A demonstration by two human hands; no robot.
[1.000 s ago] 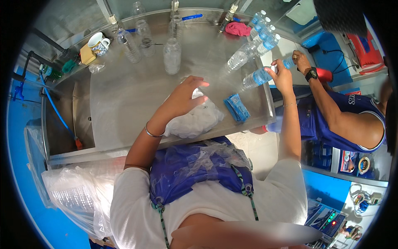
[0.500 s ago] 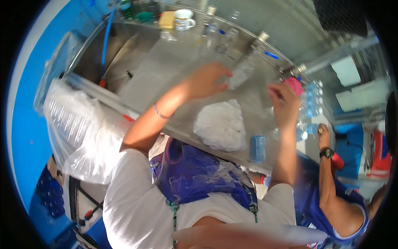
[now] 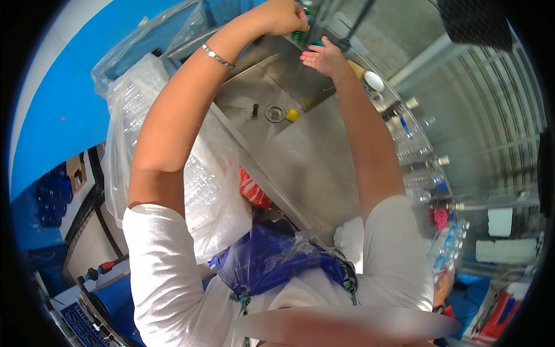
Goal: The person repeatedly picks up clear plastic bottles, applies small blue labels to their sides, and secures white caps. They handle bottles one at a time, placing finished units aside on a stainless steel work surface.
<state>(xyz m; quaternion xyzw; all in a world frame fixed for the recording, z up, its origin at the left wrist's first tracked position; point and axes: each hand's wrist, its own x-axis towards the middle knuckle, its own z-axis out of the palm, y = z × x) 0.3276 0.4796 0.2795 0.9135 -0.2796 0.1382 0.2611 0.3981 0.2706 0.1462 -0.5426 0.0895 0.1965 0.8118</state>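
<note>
At the far end of the sink, my left hand is raised with its fingers curled closed. A green bottle stands right at those fingertips, partly covered by them. What the fingers hold, if anything, is hidden. My right hand is held just to the right and a little nearer, fingers stretched out, palm turned toward the left hand, holding nothing. In the sink's bottom are a round drain, a small yellow piece and a small black piece.
A white mug stands on the right-hand ledge beside several clear bottles. Along the sink's near-left edge hangs a big clear plastic bag of bottles, near a red-and-white bag. A white lump lies by my right sleeve.
Both hands have moved from above the metal counter to the sink's far end, and my view has turned left. The right hand's fingers, curled before, are now stretched out.
</note>
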